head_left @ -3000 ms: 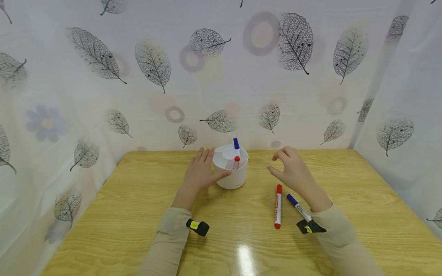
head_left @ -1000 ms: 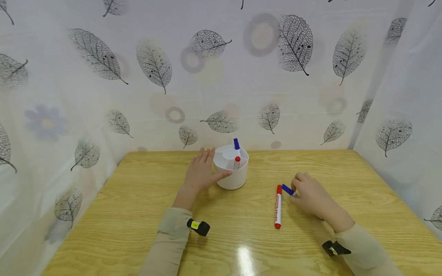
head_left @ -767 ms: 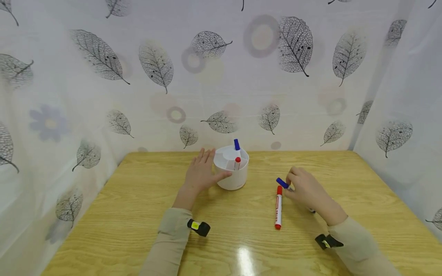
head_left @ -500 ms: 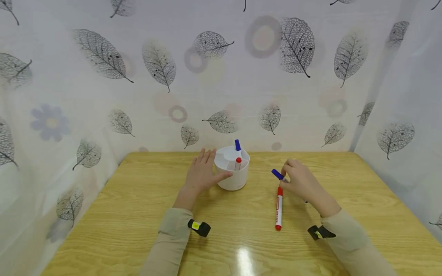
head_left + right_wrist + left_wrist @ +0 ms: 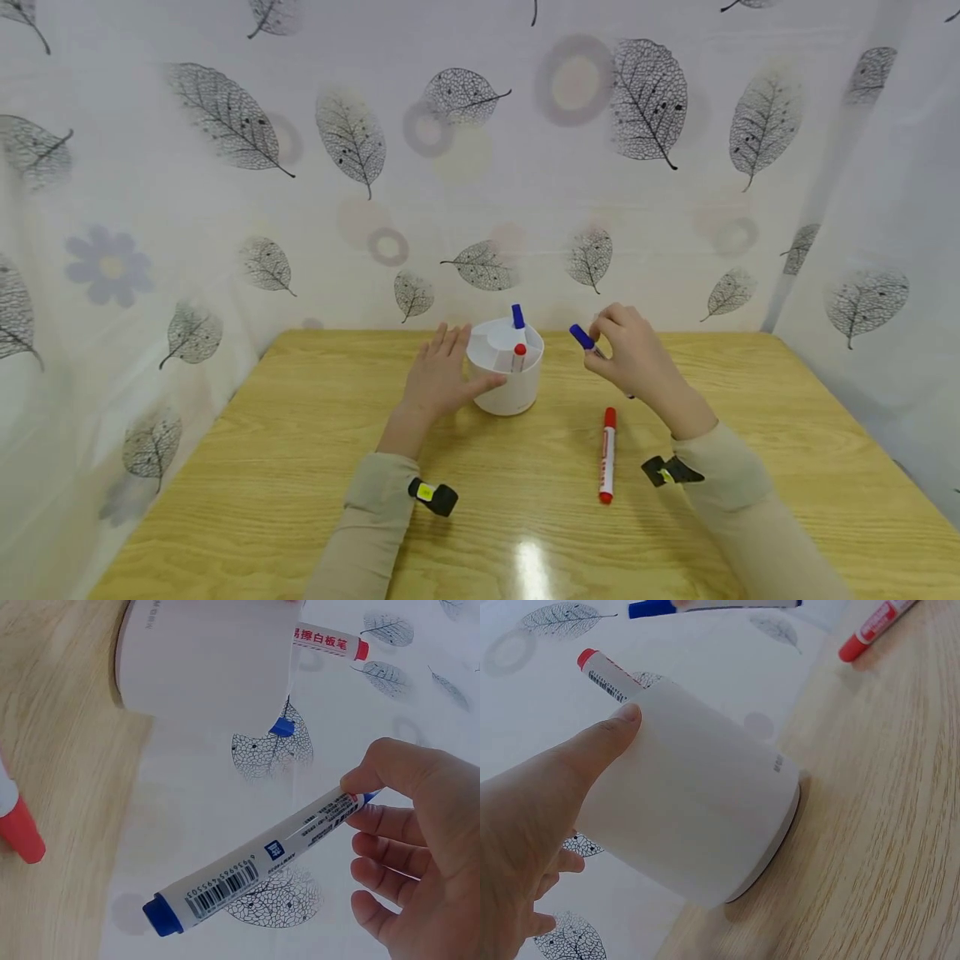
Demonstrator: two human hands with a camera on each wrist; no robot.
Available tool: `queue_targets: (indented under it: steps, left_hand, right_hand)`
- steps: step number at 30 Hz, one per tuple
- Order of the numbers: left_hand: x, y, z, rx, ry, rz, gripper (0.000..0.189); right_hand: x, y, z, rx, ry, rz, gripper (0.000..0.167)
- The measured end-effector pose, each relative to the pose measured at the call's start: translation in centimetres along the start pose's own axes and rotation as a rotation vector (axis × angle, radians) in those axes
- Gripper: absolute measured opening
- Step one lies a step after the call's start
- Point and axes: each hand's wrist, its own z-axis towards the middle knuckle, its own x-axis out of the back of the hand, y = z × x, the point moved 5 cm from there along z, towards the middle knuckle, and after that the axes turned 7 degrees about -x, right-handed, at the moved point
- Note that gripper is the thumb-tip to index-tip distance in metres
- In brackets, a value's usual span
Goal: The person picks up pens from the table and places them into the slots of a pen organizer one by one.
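Note:
A white pen holder (image 5: 507, 396) with inner compartments stands upright on the table. Out of its top stick a blue-capped marker (image 5: 517, 316) at the back and a red-ended marker (image 5: 519, 357) at the front. My left hand (image 5: 435, 379) rests against the holder's left side, fingers straight, with the thumb lying across its front near the rim. To the right of the holder, my right hand (image 5: 637, 362) pinches a blue whiteboard marker (image 5: 255, 862) between thumb and fingers near its capped end. It is raised above the table and tilted, blue cap toward the holder.
A red marker (image 5: 607, 454) lies on the wooden table (image 5: 315, 500), in front of the right hand. Behind the table hangs a pale leaf-print curtain (image 5: 480, 183), which also runs along both sides.
My right hand first reached down to the blue marker on the table, took hold of it, and has lifted it up and left toward the holder. The left hand stays in place.

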Motion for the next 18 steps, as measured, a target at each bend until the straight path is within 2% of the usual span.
queue_targets:
  steps: [6, 18]
  left_hand:
    - [-0.1, -0.1, 0.1, -0.012, 0.003, 0.006, 0.110]
    - [-0.3, -0.6, 0.4, -0.016, 0.021, 0.028, 0.109]
  right_hand:
    - [0.3, -0.7, 1.7, 0.025, 0.069, 0.018, 0.011]
    - [0.8, -2.9, 5.6, 0.019, 0.110, 0.064, 0.013]
